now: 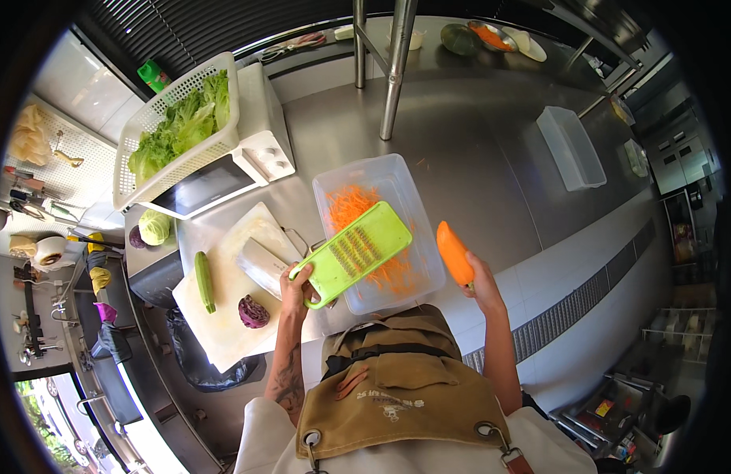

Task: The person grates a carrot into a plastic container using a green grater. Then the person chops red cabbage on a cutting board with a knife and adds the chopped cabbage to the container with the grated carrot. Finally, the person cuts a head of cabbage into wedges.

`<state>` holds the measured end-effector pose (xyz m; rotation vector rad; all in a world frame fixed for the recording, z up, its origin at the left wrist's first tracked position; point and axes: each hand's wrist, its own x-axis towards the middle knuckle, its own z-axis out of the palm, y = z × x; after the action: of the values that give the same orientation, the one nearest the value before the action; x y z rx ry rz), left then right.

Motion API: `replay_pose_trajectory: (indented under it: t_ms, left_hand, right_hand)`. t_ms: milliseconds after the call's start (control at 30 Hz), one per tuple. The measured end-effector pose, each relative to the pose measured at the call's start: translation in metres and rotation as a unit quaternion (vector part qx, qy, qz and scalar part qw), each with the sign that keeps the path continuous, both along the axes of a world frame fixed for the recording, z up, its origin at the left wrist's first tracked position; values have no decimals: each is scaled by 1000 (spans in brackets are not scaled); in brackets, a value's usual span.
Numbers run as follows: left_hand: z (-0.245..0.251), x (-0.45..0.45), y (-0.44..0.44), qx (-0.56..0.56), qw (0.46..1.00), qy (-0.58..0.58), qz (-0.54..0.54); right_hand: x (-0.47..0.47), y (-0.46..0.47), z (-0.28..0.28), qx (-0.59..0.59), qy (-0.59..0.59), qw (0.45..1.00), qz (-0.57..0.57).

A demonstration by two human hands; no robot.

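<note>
My left hand (297, 288) grips the handle of a light green grater (361, 252), which lies slanted across a clear plastic tub (423, 260). Orange carrot shreds (350, 204) are heaped at the tub's far end, and more show below the grater. To the right of the tub, my right hand (484, 285) holds a peeled carrot (454, 252) by its stem end, apart from the grater. Left of my left hand is a white cutting board (223, 320). It bears a cleaver (262, 266), a zucchini (204, 281) and a piece of purple cabbage (253, 311).
A white basket (179, 183) of lettuce (187, 124) sits on a microwave oven (276, 155) at the left. A steel shelf post (395, 77) rises from the steel counter (472, 154). Another plastic tub (570, 148) stands far right. A green cabbage (154, 227) lies beyond the board.
</note>
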<state>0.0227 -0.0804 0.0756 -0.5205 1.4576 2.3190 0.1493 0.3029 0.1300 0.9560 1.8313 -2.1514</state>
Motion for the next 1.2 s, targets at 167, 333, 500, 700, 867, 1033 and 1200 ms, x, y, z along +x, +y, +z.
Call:
replay_pose_trajectory:
  t_ms: [167,333,500,700,867,1033,1200]
  left_hand:
    - [-49,-4,-16,-78,997,-6,-24]
    - [-52,4,-11,-87,995,-28,37]
    - [33,19,28,-282,940,193,13]
    - [29,22,6,-493,567,656,-74]
    - [-28,27,-35,-560,459,650,-232]
    - [-8,16,-27,-544,433,688,-209]
    - [0,7,-18,-522,514,654,-189]
  right_hand:
    - [-3,-6,2,6,-13,1000,27]
    - [-3,-8,2,4,3,1000,16]
    - [-1,-18,17,-11,-3,999,43]
    - [-5,-24,11,2,8,997,71]
    - [-5,-27,6,8,6,996,90]
    - [-4,-27,2,5,-7,997,78]
    - [-7,-31,7,-1,11,996,88]
